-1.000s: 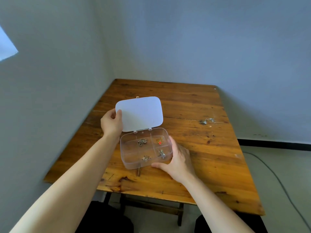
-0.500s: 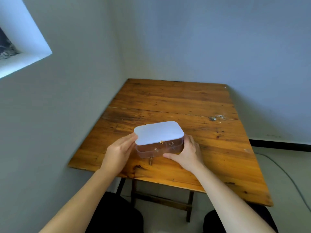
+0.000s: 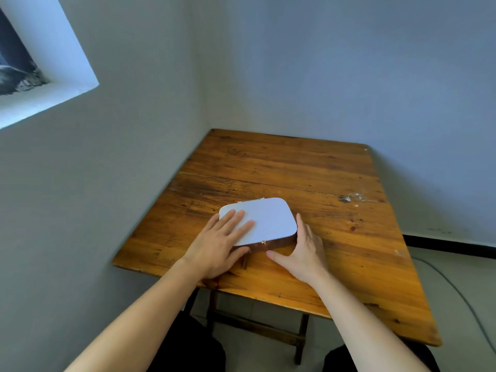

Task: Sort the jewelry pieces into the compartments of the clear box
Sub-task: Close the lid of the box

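Observation:
The clear box (image 3: pixel 271 220) lies on the wooden table (image 3: pixel 362 264) with its white lid down flat. A small gold piece shows through its near wall; the other pieces inside are hidden. My left hand (image 3: pixel 220 242) rests palm-down on the lid's left part, fingers spread. My right hand (image 3: pixel 302 251) cups the box's right side and near corner, thumb along the front. A few silvery jewelry pieces (image 3: pixel 351 197) lie loose on the table at the far right.
The table stands in a room corner, walls close on the left and behind. A window recess (image 3: pixel 48 63) is high on the left wall. A cable (image 3: pixel 456 285) runs on the floor to the right. My dark-clothed legs show below the near edge.
The lid, held upright by my left hand a second ago, has come down shut. My left hand now lies flat on top. The view has tilted upward.

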